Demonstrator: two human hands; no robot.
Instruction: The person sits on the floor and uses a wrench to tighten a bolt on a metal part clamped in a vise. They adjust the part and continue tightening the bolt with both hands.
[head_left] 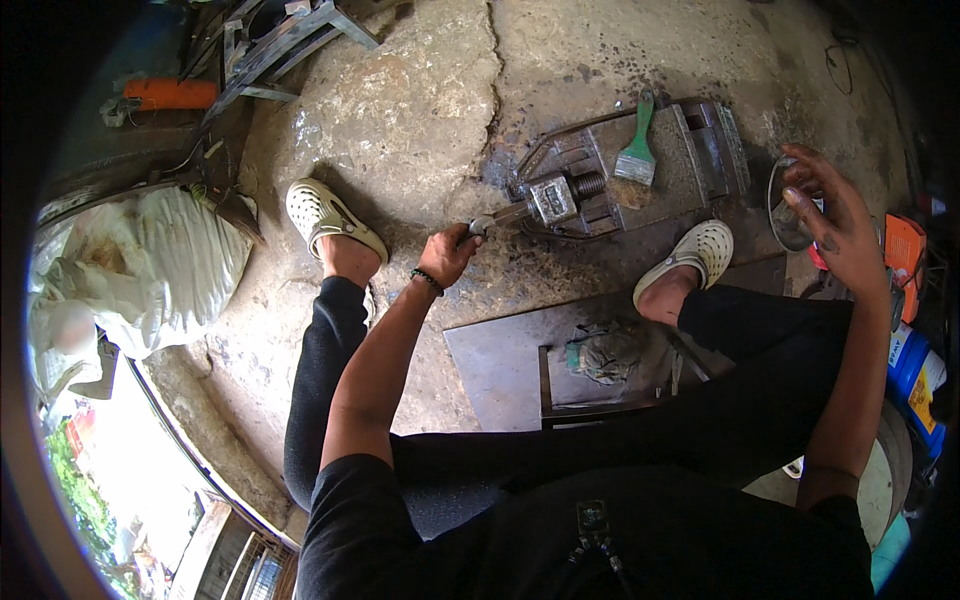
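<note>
My left hand (450,256) is closed around a wrench-like metal tool (482,226). The tool's far end meets a bar at the square metal block (553,201) of a greasy machine vise (655,197) lying on the floor. A thick threaded screw (588,185) runs from the block into the vise body. Across the vise top lies a paintbrush (637,150) with a green handle, its bristles on the metal. My right hand (830,215) is raised at the right, stained dark, fingers apart and curled. Behind those fingers is a round metal bowl (788,222), partly covered; no grip on it shows.
A metal sheet (490,365) lies before me, with a dirty rag (608,356) and a dark frame (546,385) on it. White sacks (165,265) lie left, a metal stand (275,50) far left. An orange tool (904,255) and blue container (915,375) stand right.
</note>
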